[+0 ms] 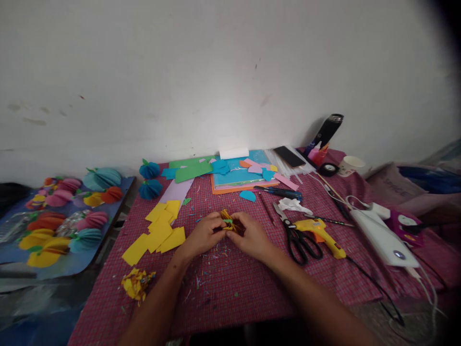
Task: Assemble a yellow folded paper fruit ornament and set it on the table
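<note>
Both my hands meet over the middle of the cloth-covered table (230, 298). Between them is a small yellow paper pumpkin (225, 214) with a green piece on top. My left hand (206, 233) pinches its left side, and my right hand (249, 234) grips its right side; the fingers hide much of it. Left of my left hand lie several yellow paper pieces (161, 230). A crumpled heap of yellow paper scraps (136, 284) sits near my left forearm. To the right of my right hand are black-handled scissors (298, 240) and a yellow glue gun (320, 233).
Finished paper pumpkins (50, 221) crowd a blue board (82, 262) at left. Two blue paper pumpkins (150, 189) stand at the table's back left. Coloured paper sheets (196, 169), a utility knife (279, 192), a phone (289, 156), a dark flask (328, 129) and a white power bank (385, 238) lie behind and right.
</note>
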The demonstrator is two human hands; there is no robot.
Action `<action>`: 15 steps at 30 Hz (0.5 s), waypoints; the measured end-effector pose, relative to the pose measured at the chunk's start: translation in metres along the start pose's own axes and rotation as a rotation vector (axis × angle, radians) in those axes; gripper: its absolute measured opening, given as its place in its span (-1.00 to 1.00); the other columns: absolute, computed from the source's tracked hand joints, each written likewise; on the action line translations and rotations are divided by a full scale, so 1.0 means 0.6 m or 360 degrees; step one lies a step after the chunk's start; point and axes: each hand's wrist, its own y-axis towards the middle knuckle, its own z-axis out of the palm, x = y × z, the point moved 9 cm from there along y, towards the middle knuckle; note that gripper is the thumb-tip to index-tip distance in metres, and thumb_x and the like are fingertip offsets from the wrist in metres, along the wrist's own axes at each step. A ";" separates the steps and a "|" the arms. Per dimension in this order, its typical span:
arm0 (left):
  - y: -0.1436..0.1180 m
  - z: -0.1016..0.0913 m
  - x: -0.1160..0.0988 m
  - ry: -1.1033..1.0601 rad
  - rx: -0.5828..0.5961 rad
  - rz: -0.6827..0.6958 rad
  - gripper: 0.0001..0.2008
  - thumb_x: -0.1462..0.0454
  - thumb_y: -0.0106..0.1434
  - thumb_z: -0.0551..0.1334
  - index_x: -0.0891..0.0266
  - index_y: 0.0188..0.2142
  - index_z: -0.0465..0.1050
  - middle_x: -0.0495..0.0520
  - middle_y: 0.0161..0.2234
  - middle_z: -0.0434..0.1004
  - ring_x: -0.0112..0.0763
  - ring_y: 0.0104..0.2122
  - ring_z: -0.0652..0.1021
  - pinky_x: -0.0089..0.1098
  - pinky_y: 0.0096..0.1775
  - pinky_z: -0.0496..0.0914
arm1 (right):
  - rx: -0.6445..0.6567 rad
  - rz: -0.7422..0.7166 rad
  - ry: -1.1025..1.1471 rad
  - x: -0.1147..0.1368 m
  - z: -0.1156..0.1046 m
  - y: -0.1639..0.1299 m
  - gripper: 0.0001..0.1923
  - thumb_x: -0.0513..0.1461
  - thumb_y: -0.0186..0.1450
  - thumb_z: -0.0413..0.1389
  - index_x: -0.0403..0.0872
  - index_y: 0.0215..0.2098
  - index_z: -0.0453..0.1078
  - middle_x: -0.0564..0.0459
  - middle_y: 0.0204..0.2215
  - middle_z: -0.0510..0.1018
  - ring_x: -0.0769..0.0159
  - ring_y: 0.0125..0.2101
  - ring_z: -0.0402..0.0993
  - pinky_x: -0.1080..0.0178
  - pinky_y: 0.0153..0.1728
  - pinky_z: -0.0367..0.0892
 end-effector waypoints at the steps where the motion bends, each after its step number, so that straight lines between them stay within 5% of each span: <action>1: 0.000 0.001 0.000 -0.0005 0.0010 0.0007 -0.89 0.32 0.28 0.22 0.24 -0.39 0.46 0.04 -0.32 0.42 -0.38 -0.28 0.44 -0.40 -0.24 0.30 | 0.0005 -0.0031 0.0008 0.004 0.001 0.000 -0.67 -0.24 0.21 0.21 -0.03 -0.06 0.36 0.01 -0.20 0.53 0.24 -0.23 0.45 0.20 -0.20 0.33; 15: -0.001 0.010 0.013 -0.0067 -0.0081 0.0017 -0.88 0.25 0.32 0.24 0.20 -0.27 0.57 0.07 -0.27 0.47 -0.35 -0.20 0.46 -0.35 -0.13 0.34 | 0.0092 -0.0177 0.0129 0.032 0.007 -0.004 -0.56 -0.30 0.17 0.21 -0.02 0.02 0.36 -0.02 -0.10 0.53 0.20 -0.11 0.45 0.13 -0.06 0.33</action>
